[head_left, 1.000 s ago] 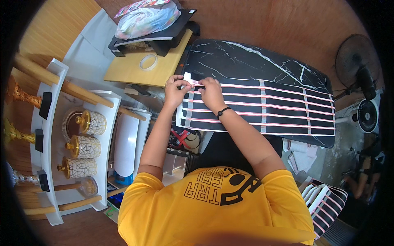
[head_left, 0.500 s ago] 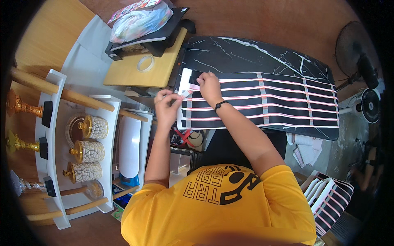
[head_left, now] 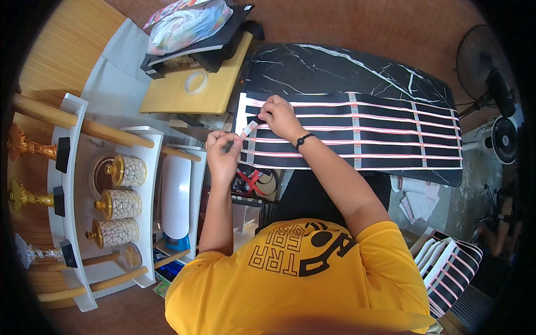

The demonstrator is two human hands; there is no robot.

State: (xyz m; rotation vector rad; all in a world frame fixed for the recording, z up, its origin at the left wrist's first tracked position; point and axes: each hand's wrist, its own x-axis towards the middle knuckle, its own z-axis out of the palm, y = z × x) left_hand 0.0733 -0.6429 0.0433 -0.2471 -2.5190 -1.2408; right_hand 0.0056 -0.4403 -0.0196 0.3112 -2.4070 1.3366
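Note:
A long black panel (head_left: pixel 329 134) lies across the table, with white-and-pink strips along its length and grey bands across it. At its left end, my left hand (head_left: pixel 223 153) has thumb and forefinger pinched together on a short, loose strip end (head_left: pixel 249 130), white with orange-red marks. My right hand (head_left: pixel 277 115), with a dark bead bracelet on its wrist, rests over the panel's far left part. Its fingers are curled together at one strip; whatever they grip is hidden. A white edge (head_left: pixel 241 114) shows along the panel's left end.
Under the panel is a black marble-patterned table (head_left: pixel 312 70). A tape roll (head_left: pixel 196 82) lies on a small wooden table (head_left: pixel 162 100) at the left. White shelves (head_left: pixel 148 206) with gold-lidded jars (head_left: pixel 120 204) stand left; a fan (head_left: pixel 499 139) stands right. Folded striped panels (head_left: pixel 449 268) are near right.
My right hand has shifted slightly left and nearer, from the panel's far corner to a strip below it. The farthest strip now reaches the left end. My left hand has moved slightly left.

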